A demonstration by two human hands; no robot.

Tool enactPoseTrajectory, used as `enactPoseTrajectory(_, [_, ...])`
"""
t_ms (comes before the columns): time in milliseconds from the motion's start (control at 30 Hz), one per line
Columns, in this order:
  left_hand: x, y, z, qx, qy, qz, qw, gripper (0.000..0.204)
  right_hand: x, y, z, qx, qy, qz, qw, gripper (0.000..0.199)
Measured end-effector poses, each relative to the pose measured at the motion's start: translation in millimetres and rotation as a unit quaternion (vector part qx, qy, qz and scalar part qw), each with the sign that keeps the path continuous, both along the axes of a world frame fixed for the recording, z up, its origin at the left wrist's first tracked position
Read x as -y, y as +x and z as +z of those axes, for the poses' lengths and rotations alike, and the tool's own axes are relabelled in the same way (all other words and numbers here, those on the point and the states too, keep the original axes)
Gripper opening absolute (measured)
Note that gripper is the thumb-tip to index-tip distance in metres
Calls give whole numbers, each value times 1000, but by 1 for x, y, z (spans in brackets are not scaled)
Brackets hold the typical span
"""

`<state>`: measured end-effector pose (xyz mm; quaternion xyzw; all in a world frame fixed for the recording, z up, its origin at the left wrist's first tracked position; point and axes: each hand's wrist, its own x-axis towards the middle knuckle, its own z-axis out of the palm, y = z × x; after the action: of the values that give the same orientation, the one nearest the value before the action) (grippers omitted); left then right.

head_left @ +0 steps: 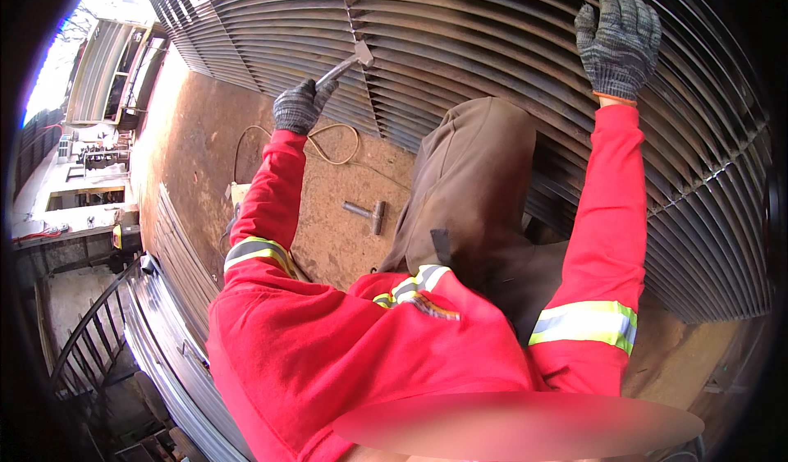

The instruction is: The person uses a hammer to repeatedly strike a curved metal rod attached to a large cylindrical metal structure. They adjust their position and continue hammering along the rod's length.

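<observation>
My left hand, in a grey knit glove, is closed around the handle of a hammer. The hammer's metal head is in front of a large dark metal grille of long parallel slats; whether it touches them I cannot tell. Farther right, my right hand, gloved alike, is flat against the slats with its fingers stretched out and nothing in it. A bent knee in brown trousers comes up close to the grille between my two red sleeves.
Another hammer lies on the rust-brown floor beside my knee. A thin yellowish hose loops near the grille. Long metal profiles are stacked to the left, by a curved dark railing. Equipment stands farther left.
</observation>
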<state>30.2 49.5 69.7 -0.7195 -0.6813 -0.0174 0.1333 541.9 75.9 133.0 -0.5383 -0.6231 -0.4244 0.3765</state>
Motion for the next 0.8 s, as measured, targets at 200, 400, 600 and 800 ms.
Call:
enactPoseTrajectory(200, [-20, 19, 20, 14, 4, -16, 1000, 62, -1, 9, 6, 40, -15, -39, 998, 41])
enactPoseTrajectory(400, [-58, 21, 47, -38, -86, -3, 996, 66, -6, 8, 6, 23, 2, -20, 1000, 40])
enactPoseTrajectory(600, [-55, 21, 55, -56, -83, -20, 995, 67, -7, 14, 3, 31, 10, -10, 999, 39])
enactPoseTrajectory(800, [-32, 34, 62, -5, -51, -27, 998, 66, -5, 13, 3, 26, 1, -22, 999, 40])
